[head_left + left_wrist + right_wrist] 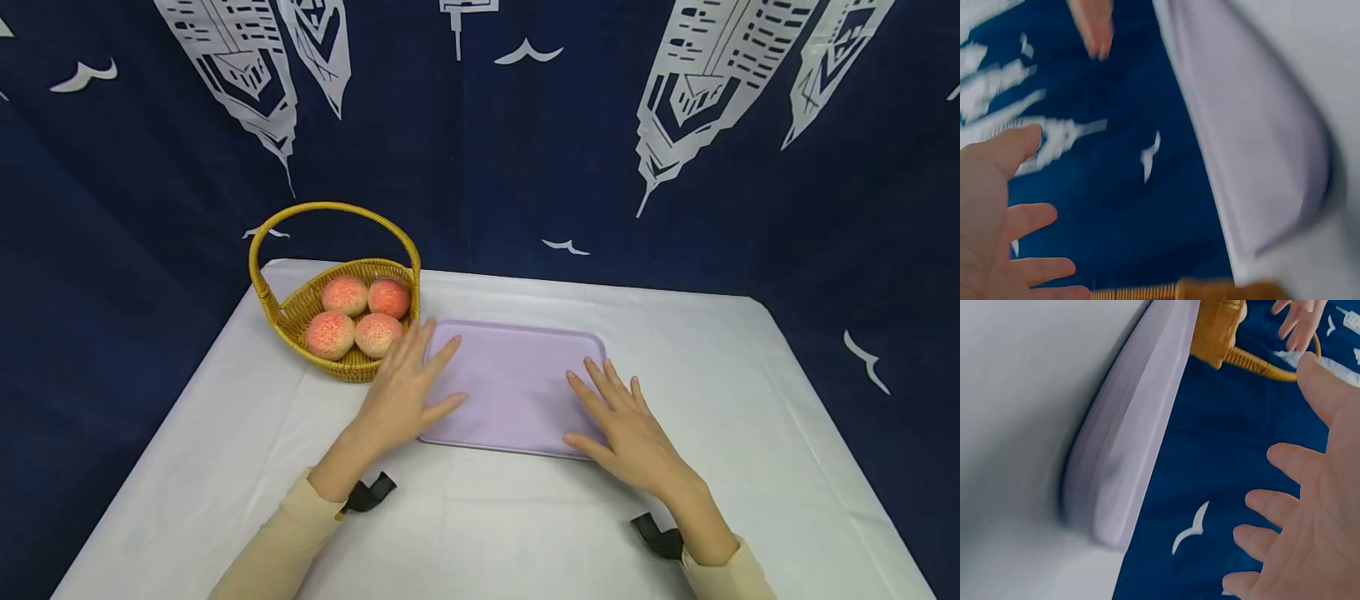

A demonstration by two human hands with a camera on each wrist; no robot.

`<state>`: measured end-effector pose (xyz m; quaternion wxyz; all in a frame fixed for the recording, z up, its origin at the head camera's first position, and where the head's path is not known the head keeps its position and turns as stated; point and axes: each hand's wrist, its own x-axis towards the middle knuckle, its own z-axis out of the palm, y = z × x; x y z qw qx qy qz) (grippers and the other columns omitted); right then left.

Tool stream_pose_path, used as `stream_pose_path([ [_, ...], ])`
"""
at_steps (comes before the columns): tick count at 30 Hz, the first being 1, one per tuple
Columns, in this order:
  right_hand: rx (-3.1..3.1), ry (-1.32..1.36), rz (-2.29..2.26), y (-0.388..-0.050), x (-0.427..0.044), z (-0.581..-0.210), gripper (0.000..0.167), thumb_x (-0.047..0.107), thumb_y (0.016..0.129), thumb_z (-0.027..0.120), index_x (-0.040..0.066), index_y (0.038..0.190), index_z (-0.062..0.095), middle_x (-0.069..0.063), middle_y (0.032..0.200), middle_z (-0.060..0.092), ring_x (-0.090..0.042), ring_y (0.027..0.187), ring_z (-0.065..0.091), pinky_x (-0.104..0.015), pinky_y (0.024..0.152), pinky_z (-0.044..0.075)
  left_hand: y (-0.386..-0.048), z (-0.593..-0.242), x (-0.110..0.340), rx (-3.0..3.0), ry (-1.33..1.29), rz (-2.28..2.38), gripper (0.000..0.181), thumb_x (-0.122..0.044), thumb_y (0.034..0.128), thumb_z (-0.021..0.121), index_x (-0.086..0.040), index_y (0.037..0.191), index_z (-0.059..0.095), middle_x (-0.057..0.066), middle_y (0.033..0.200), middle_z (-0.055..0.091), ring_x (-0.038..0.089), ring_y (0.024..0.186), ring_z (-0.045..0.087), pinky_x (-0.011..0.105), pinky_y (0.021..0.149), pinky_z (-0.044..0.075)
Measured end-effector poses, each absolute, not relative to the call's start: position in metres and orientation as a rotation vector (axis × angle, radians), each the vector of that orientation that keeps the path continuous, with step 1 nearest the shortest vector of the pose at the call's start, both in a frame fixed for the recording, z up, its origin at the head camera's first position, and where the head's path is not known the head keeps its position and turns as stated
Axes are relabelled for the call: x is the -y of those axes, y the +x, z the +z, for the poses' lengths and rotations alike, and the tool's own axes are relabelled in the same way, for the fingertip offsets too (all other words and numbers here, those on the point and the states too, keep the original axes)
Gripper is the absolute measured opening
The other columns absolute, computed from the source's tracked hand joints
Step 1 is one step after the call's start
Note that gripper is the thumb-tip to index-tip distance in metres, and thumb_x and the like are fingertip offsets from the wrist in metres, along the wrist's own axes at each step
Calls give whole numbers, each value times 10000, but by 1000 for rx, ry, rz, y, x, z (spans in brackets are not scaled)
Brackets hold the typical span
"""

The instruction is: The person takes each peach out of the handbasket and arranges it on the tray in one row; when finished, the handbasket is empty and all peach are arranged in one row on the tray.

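A shallow lavender tray [517, 383] lies flat on the table between my two hands. Over its left edge my left hand [401, 387] is held with fingers spread, close to the front right of a wicker basket [352, 367]. My right hand [630, 433] is spread over the tray's right edge, and it grips nothing. In both wrist views the hands appear raised above the tray, with gaps between the fingers. Several pinkish-orange peaches [330, 335] sit inside the basket, whose tall handle [337, 206] arches over them. My left hand hides part of the basket's rim.
A white cloth [712, 375] covers the table. Behind it hangs a dark blue curtain [525, 167] with white building and bird prints. Black straps [663, 537] are on both wrists.
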<state>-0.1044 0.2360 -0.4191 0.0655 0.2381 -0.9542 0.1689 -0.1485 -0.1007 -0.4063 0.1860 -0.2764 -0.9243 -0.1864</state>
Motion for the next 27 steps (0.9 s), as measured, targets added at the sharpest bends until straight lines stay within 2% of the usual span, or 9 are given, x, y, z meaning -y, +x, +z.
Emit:
stream_pose_path([
  [4,2881,694,637,-103,-252,-423,769,417,900,664,200,1544,305,-112,1640,150,-342,1518,64,-614,1189,34,-165,-397,130,2411,-579,-696,590,-311,830,740,-61,1340,581,274,1401,484,449,1293,464,641,1027,382],
  [6,2879,678,733,-103,-260,-427,770,369,902,675,198,1548,292,-118,1639,153,-349,1518,60,-640,1175,48,-173,-397,146,2323,-450,-781,537,-237,815,731,-16,1288,606,273,1323,539,442,1210,510,617,991,404],
  [11,2864,594,995,-107,-277,-437,756,271,914,675,209,1553,275,-136,1626,186,-406,1502,79,-730,1097,140,-189,-404,185,2185,-112,-968,540,-163,778,710,67,1252,597,293,1210,568,448,1151,487,578,993,361],
  [14,2831,550,1069,-110,-284,-445,739,228,916,673,177,1546,290,-176,1603,224,-469,1462,169,-750,1042,222,-195,-413,203,2201,54,-1031,567,-160,782,719,72,1279,573,300,1208,551,446,1174,459,573,1001,333],
  [17,2784,521,1106,-114,-289,-454,711,174,919,663,129,1534,309,-219,1564,279,-499,1408,265,-726,1020,281,-199,-421,214,2265,144,-1058,577,-164,787,723,86,1280,559,307,1221,541,446,1185,442,570,1012,318],
  [21,2742,457,1145,-117,-295,-465,653,147,939,631,96,1518,334,-225,1521,346,-497,1369,320,-688,1035,295,-202,-429,218,2335,158,-1056,579,-186,780,724,111,1251,564,313,1227,548,450,1186,436,576,1036,297],
  [22,2738,438,1147,-118,-296,-467,636,148,944,624,94,1512,344,-220,1510,367,-483,1365,333,-651,1057,300,-203,-431,219,2342,153,-1052,580,-192,776,725,113,1243,568,314,1219,552,452,1177,438,578,1035,295],
  [24,2732,401,1147,-119,-297,-472,603,156,951,614,81,1497,370,-214,1484,409,-459,1354,356,-466,1148,292,-204,-435,220,2350,138,-1039,587,-200,768,726,118,1236,572,314,1213,555,452,1167,441,579,1032,297],
  [27,2749,349,1123,-119,-299,-479,566,186,965,599,78,1483,396,-198,1456,457,-427,1339,383,-153,1106,230,-207,-440,223,2357,103,-998,592,-215,759,728,120,1223,578,313,1198,564,455,1148,442,575,1015,300],
])
